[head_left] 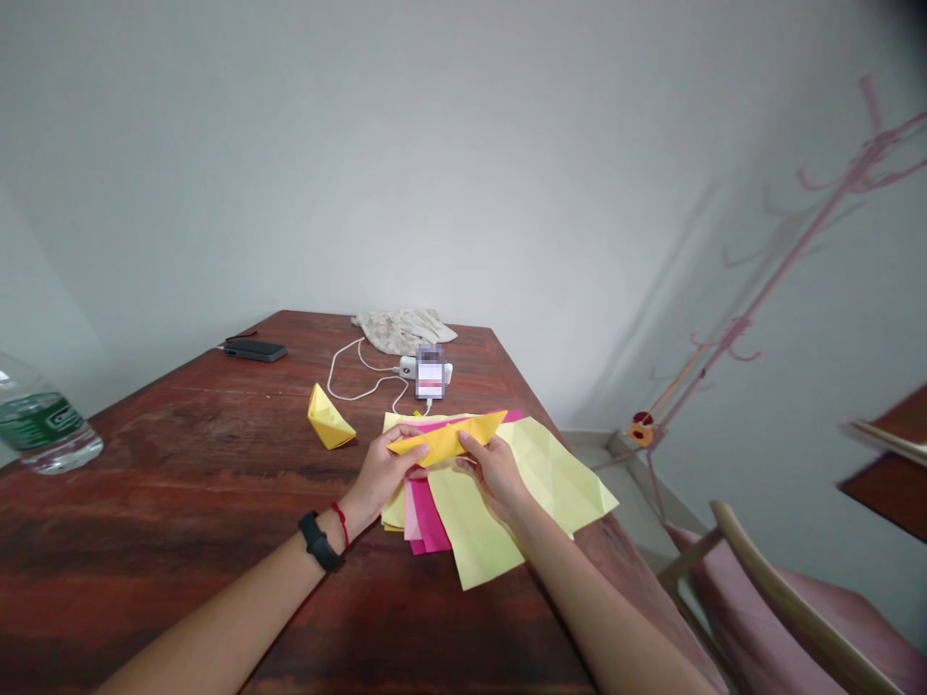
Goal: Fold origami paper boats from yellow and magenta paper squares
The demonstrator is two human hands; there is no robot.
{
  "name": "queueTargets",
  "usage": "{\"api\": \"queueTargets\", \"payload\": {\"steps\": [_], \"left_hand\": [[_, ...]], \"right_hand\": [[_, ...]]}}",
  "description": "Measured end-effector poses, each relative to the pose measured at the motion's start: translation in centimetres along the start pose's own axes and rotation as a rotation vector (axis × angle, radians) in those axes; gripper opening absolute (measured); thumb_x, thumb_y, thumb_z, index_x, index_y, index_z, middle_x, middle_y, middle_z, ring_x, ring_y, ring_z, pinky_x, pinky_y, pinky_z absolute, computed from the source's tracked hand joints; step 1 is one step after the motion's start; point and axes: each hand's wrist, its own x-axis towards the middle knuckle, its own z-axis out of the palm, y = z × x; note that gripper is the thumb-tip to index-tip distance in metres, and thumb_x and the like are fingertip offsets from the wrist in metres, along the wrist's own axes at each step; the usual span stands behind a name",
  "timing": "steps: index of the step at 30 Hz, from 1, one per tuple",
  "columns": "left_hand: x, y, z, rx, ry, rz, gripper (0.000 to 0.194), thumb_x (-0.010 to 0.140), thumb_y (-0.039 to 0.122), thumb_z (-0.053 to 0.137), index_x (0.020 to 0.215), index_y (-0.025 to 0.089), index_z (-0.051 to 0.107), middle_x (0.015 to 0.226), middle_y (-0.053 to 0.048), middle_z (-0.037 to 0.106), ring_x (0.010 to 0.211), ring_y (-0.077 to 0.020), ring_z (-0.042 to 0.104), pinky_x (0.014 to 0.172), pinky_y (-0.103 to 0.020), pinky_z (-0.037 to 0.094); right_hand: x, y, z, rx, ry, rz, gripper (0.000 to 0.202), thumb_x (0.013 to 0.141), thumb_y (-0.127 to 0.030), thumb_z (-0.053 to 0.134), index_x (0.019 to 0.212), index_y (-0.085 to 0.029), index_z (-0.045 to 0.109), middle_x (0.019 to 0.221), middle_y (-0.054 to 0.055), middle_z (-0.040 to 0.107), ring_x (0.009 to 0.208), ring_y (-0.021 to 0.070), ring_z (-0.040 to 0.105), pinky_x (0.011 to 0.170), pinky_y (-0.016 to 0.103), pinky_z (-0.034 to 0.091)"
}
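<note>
A folded orange-yellow paper point(450, 441), long and pointed at its right end, is held level between both hands. My left hand point(385, 470) pinches its left part, thumb on the near face. On the right part, my right hand point(496, 470) has its thumb pressed against the paper, with the other fingers bent below. Under the hands lie creased pale yellow sheets point(554, 473) and pink sheets point(433, 521) on the table. A small folded yellow paper piece point(330, 420) stands to the left of my left hand.
The dark red wooden table point(217, 463) bears a phone point(431, 372) with a white cable, a cloth point(402, 330), a black power bank point(255, 349) and a water bottle point(47, 420). Right of it are a chair point(789, 618) and a pink coat rack point(778, 275).
</note>
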Motion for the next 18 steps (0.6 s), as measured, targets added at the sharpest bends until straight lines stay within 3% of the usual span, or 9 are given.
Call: {"api": "queueTargets", "payload": {"steps": [18], "left_hand": [[-0.03,0.04,-0.11,0.075,-0.027,0.012,0.030,0.067,0.029,0.083,0.087,0.017,0.064,0.082,0.000,0.066,0.056,-0.0101,0.063,0.048,-0.019,0.053]], "right_hand": [[0.02,0.11,-0.11,0.004,0.003,0.044,0.041,0.068,-0.040,0.086,0.095,-0.015,0.068,0.092,0.008,0.076,0.064,0.0140,0.068,0.050,0.020,0.050]]}}
